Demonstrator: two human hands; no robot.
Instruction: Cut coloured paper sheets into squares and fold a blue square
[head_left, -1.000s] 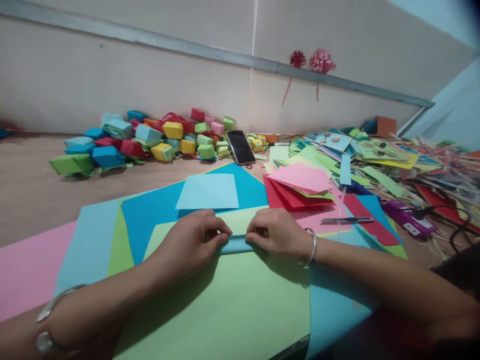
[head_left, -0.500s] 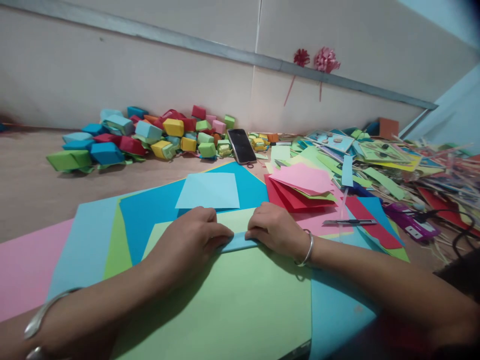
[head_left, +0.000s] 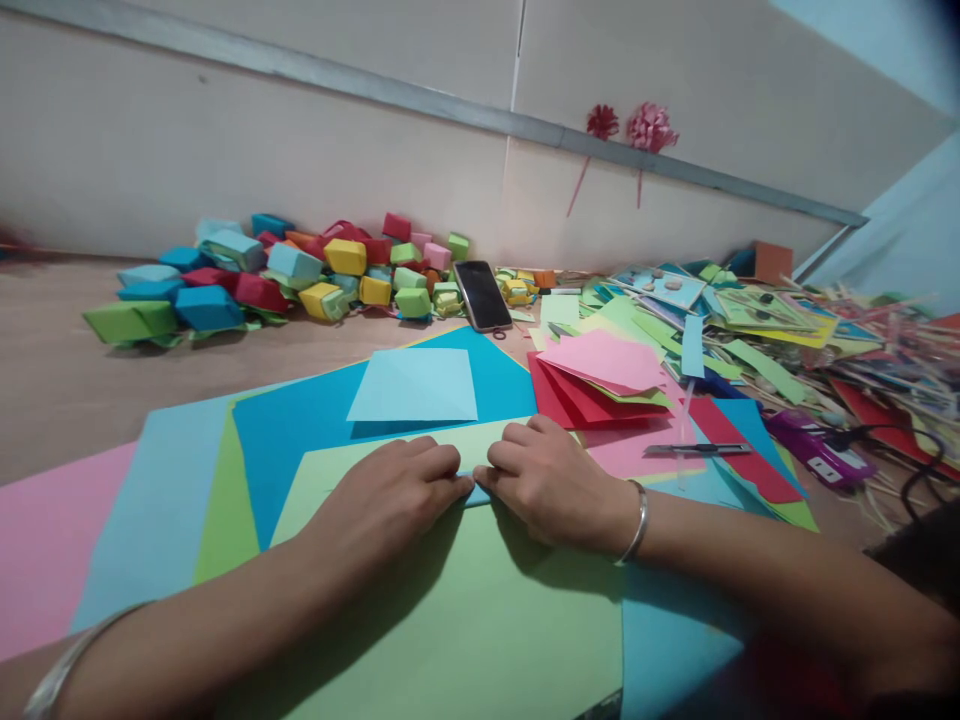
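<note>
Both hands grip a narrow folded strip of light blue paper [head_left: 478,498], which lies over a green sheet [head_left: 495,620]. My left hand [head_left: 405,490] pinches one end, its thumb and fingers pressed together. From the other side my right hand [head_left: 551,485] holds the strip in the same closed way. Only a short middle piece shows between the fingertips; the hands hide the rest. Just beyond the hands, a light blue square of paper [head_left: 414,385] rests on a darker blue sheet [head_left: 292,425].
Many folded paper boxes [head_left: 345,257] sit along the wall near a phone [head_left: 482,296]. To the right are red and pink papers [head_left: 600,360], a utility knife [head_left: 697,450], a purple power strip [head_left: 821,447] and heaped sticks and cards. Two paper flowers [head_left: 651,127] hang on the wall.
The hands have come closer together along the blue strip, so less of it shows between them. My right hand has shifted slightly toward me. The view has moved a little.
</note>
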